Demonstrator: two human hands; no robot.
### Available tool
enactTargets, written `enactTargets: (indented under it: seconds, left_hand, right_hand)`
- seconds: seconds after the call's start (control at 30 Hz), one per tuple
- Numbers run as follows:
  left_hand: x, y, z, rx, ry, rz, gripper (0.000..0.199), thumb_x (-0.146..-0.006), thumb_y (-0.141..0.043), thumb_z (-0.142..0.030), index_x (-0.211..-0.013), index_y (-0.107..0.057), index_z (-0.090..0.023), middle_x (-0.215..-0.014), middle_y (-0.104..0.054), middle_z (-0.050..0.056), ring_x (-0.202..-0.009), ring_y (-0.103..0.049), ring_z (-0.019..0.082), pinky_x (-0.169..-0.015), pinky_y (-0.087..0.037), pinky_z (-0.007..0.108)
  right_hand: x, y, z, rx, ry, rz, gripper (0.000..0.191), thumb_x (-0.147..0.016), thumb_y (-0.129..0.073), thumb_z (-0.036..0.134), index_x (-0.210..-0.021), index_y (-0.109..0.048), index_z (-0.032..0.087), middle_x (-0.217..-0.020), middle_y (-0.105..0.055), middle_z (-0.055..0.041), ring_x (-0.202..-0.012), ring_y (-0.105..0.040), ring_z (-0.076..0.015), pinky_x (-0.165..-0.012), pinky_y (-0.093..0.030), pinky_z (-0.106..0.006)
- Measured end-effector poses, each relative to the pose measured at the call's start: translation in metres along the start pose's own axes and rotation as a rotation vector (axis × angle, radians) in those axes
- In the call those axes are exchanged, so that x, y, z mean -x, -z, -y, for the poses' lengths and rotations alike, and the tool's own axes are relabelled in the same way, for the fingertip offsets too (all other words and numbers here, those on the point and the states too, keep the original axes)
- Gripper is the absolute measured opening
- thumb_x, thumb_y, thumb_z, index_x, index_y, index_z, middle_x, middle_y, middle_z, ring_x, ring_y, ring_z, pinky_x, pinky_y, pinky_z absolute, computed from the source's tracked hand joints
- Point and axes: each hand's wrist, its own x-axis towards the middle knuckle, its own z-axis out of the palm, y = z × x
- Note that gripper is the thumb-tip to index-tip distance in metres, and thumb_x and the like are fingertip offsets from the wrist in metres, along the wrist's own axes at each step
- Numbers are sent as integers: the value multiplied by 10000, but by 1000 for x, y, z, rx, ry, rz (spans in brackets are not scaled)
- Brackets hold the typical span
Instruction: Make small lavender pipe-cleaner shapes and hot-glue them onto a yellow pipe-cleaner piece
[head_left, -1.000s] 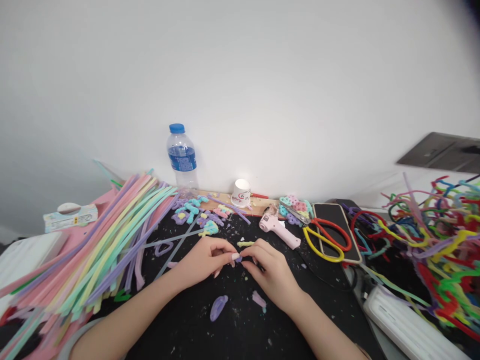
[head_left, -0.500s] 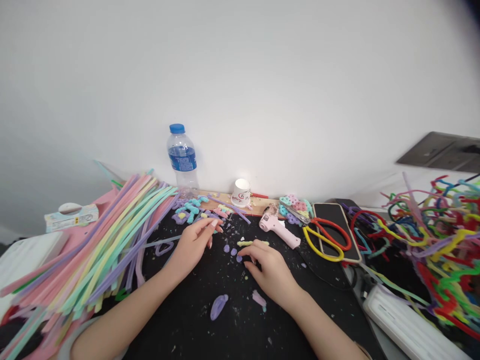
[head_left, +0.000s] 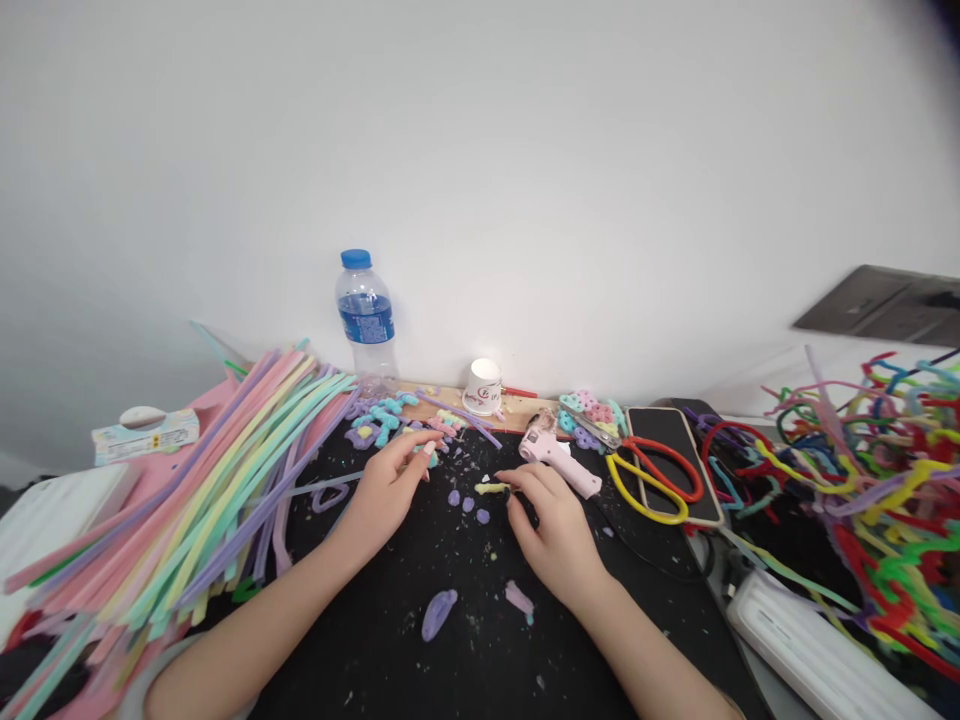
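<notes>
My left hand (head_left: 386, 490) hovers over the black mat with its thumb and fingers closed together. A small teal piece (head_left: 433, 459) shows at its fingertips; whether they grip it cannot be made out. My right hand (head_left: 553, 530) has its thumb apart from its bent fingers, and the fingertips reach the end of a short yellow-green fuzzy piece (head_left: 490, 488) on the mat. Between the hands lie small purple discs (head_left: 468, 504). Nearer to me are a purple oval loop (head_left: 439, 614) and a short pink-purple piece (head_left: 519, 600).
Pastel fuzzy stems (head_left: 225, 480) are heaped at left. A bottle (head_left: 366, 320), paper cup (head_left: 482, 387) and fuzzy flowers (head_left: 386, 415) stand or lie at the back. Right are a pink glue gun (head_left: 559, 460), scissors (head_left: 649, 480), a phone (head_left: 671, 450) and tangled stems (head_left: 885, 480).
My right hand has shifted slightly right and away from me, off the purple discs, and its thumb and fingers have spread. My left hand has moved slightly; its thumb now shows against its fingers.
</notes>
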Motion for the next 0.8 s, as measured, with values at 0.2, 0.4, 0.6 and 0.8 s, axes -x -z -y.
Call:
enactTargets:
  seconds: [0.2,0.4,0.6,0.8]
  left_hand:
    - [1,-5,1,10,-9,50,347,-851,-421,-349,-1090,-602,-173,-781,-631,30,-605,-543,153,-606,-402,258]
    - [1,-6,1,18,-4,47,350,-845,-425,-360,-1075,-606,-167,-740,-631,28,-598,-552,158,-579,-405,257]
    - [1,-7,0,29,-10,52,341,-845,-427,-359,-1064,-610,-171,-735,-622,20,-595,-548,151,-597,-409,259]
    - [1,-5,1,31,24,67,350,-858,-417,-367,-1081,-598,-167,-640,-561,-3,-583,-526,154,-572,-389,255]
  right_hand:
    - [-10,-3,0,271,54,-10,306,-873,-442,209,-1148,-567,156,-1211,-547,-119,-1122,-425,-294,-945,-372,-477]
    - [-18,-15,0,422,63,14,304,-884,-441,292,-1107,-594,150,-1236,-548,-139,-1219,-362,-337,-977,-301,-545]
    - [-22,-19,-4,403,42,13,315,-894,-427,285,-1137,-569,145,-1188,-591,-125,-1223,-374,-326,-1019,-213,-576]
    - [-20,-10,-5,273,38,-53,283,-882,-425,206,-1115,-582,169,-1146,-616,-89,-1170,-425,-290,-1019,-233,-547]
